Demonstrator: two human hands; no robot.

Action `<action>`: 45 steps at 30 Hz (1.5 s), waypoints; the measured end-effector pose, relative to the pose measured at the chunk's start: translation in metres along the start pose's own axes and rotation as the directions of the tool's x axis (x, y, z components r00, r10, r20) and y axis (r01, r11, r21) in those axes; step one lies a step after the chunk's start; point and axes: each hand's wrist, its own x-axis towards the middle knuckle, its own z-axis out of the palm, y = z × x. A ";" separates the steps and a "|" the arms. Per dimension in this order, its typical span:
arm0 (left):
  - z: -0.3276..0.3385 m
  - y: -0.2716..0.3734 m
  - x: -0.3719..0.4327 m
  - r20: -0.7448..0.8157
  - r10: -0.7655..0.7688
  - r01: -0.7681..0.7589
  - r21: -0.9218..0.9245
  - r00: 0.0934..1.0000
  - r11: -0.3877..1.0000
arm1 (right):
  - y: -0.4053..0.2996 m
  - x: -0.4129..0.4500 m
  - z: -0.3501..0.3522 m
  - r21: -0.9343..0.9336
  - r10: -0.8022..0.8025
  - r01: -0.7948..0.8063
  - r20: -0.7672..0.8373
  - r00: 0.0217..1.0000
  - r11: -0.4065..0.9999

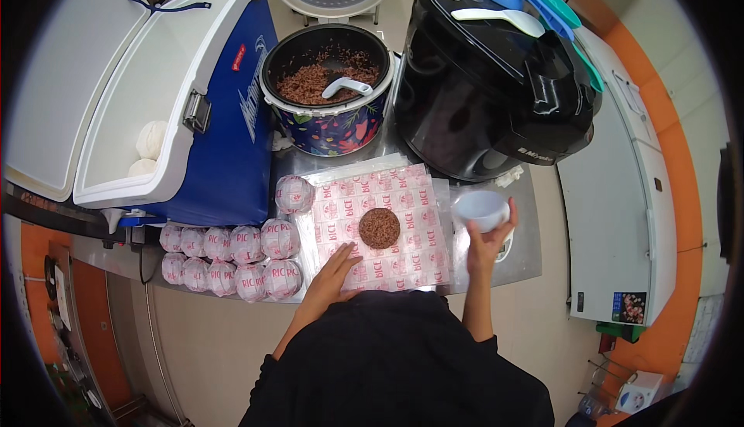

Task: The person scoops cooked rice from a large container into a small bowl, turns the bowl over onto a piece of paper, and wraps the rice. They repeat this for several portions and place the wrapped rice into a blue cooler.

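Note:
A round mound of cooked brown-red rice point(379, 228) lies on the top sheet of a stack of printed wrapping paper point(415, 258). My left hand point(332, 273) rests on the paper's near left part, fingers spread, holding nothing. To the right of the stack, my right hand point(491, 238) grips a small white bowl point(481, 206) by its side, over what looks like a kitchen scale point(504, 248), mostly hidden. Several paper-wrapped rice balls point(251, 281) sit in two rows left of the stack, and another wrapped ball point(294, 194) touches its upper left corner.
Behind the paper stands a flowered rice pot point(331, 130) holding brown-red rice and a rice paddle point(347, 86). A black Miyako rice cooker point(465, 101) with ladles on its lid is at right. At left, a blue cooler box point(226, 154) stands open with white wrapped balls point(152, 139) inside.

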 end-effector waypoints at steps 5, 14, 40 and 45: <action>0.000 0.000 0.002 0.004 0.054 -0.054 0.014 0.999 0.998 | 0.058 0.002 -0.084 -0.458 -0.283 0.171 -0.189 0.940 0.873; 0.000 0.017 -0.009 -0.011 -0.053 0.053 -0.014 0.999 0.998 | 0.012 -0.038 -0.067 -0.741 -0.210 0.418 0.363 0.908 0.526; 0.010 0.034 -0.003 -0.134 -0.040 0.045 0.032 0.990 0.998 | 0.001 -0.001 -0.027 -0.471 0.372 0.134 0.815 0.443 0.872; -0.012 0.024 0.001 -0.126 -0.232 0.221 -0.094 0.965 0.971 | 0.007 0.010 -0.027 -0.461 0.379 0.072 0.800 0.465 0.885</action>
